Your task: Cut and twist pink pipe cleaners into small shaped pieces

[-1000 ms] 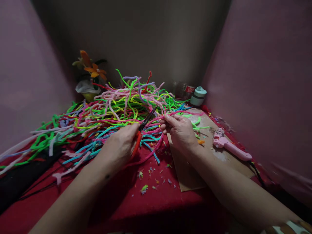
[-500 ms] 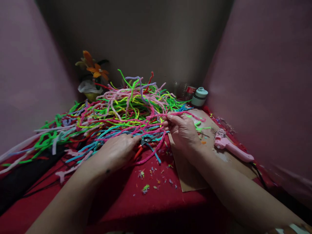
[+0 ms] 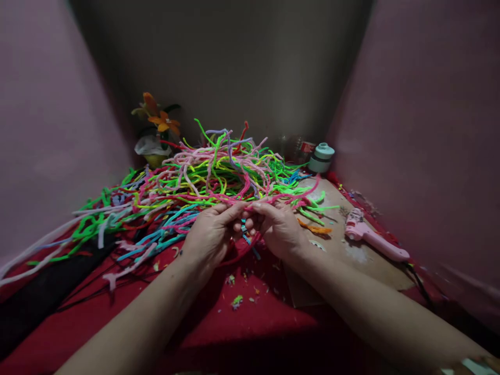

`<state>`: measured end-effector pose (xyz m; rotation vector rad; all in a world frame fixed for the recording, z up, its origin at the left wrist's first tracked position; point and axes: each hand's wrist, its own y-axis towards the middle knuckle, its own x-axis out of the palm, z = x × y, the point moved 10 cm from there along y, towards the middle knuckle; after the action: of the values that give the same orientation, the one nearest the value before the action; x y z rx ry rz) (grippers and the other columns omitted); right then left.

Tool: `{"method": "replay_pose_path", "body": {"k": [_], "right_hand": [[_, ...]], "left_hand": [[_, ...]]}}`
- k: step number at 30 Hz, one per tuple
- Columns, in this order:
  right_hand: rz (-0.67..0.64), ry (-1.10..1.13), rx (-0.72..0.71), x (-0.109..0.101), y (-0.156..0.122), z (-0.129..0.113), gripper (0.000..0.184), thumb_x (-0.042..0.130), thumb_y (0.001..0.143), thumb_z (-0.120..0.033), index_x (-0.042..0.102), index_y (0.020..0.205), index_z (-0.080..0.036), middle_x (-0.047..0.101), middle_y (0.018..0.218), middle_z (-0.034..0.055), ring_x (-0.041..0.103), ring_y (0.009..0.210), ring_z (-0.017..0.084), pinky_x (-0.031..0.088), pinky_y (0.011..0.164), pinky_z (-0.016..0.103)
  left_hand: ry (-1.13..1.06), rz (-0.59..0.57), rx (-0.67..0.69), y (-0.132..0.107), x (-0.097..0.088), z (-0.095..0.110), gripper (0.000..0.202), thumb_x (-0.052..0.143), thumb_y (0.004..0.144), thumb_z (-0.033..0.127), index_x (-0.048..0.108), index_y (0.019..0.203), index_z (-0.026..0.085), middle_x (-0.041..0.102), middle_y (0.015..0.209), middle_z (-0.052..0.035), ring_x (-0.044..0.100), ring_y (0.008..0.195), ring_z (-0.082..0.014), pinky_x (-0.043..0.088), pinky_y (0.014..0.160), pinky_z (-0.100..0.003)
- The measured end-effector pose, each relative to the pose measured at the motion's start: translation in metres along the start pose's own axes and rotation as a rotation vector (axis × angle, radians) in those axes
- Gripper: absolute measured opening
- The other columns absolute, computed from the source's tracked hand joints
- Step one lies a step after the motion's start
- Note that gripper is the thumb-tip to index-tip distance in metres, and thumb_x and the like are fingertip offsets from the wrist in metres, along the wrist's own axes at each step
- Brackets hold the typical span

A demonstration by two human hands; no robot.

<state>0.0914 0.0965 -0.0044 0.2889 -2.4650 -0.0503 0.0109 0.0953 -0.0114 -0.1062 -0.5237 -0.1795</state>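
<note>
Here's the left hand [image 3: 213,229] and right hand [image 3: 283,229], close together, both pinching a pink pipe cleaner [image 3: 291,197]; colourful heap [image 3: 219,166] at eleven o'clock, glue gun [image 3: 377,240] at three.

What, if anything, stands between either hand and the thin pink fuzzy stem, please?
Nothing visible does: the left hand and right hand pinch the thin pink fuzzy stem, and the multicoloured pile of stems lies beyond them.
</note>
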Motion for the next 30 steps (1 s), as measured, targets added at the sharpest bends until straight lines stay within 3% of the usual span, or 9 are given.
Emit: {"method": "replay_pose_path", "body": {"k": [4,8,18,23,30], "right_hand": [[0.040,0.079,-0.006,-0.006,0.004,-0.004,0.015,0.060,0.075,-0.024,0.066,0.069,-0.012,0.064,0.057,0.0027,0.055,0.045,0.009,0.043,0.041,0.019],[0.139,0.179,-0.032,-0.022,0.010,-0.010,0.018,0.053,0.081,-0.019,0.065,0.070,-0.012,0.062,0.056,0.0005,0.055,0.047,0.009,0.044,0.043,0.019],[0.202,0.304,0.064,-0.037,0.017,-0.010,0.024,0.045,0.087,-0.017,0.059,0.068,-0.014,0.067,0.064,0.0037,0.057,0.051,0.009,0.046,0.049,0.020],[0.201,0.338,0.102,-0.037,0.019,-0.007,0.017,0.051,0.084,-0.019,0.058,0.070,-0.015,0.064,0.062,0.0009,0.050,0.047,0.007,0.042,0.046,0.018],[0.176,0.358,0.125,-0.036,0.019,-0.015,0.024,0.045,0.087,-0.019,0.060,0.068,-0.014,0.065,0.063,0.0027,0.049,0.048,0.007,0.040,0.046,0.018]], "left_hand": [[-0.004,0.029,0.052,0.003,-0.008,0.008,0.008,0.067,0.070,0.014,0.060,0.071,0.011,0.056,0.059,0.0003,0.048,0.046,-0.0050,0.040,0.043,-0.015],[-0.004,0.158,0.130,0.004,-0.021,0.020,0.008,0.065,0.071,0.014,0.059,0.066,0.011,0.057,0.055,0.0005,0.050,0.044,-0.0066,0.040,0.039,-0.016],[-0.223,0.258,0.152,0.010,-0.043,0.028,0.012,0.055,0.080,0.010,0.060,0.069,0.012,0.058,0.056,0.0012,0.052,0.044,-0.0063,0.043,0.042,-0.016],[-0.257,0.235,0.150,0.011,-0.043,0.033,0.013,0.051,0.084,0.015,0.058,0.073,0.013,0.063,0.066,-0.0029,0.055,0.049,-0.0084,0.040,0.039,-0.017],[-0.322,0.212,0.198,0.014,-0.048,0.042,0.023,0.041,0.089,0.011,0.059,0.074,0.013,0.054,0.053,0.0023,0.052,0.047,-0.0076,0.046,0.048,-0.021]]}}
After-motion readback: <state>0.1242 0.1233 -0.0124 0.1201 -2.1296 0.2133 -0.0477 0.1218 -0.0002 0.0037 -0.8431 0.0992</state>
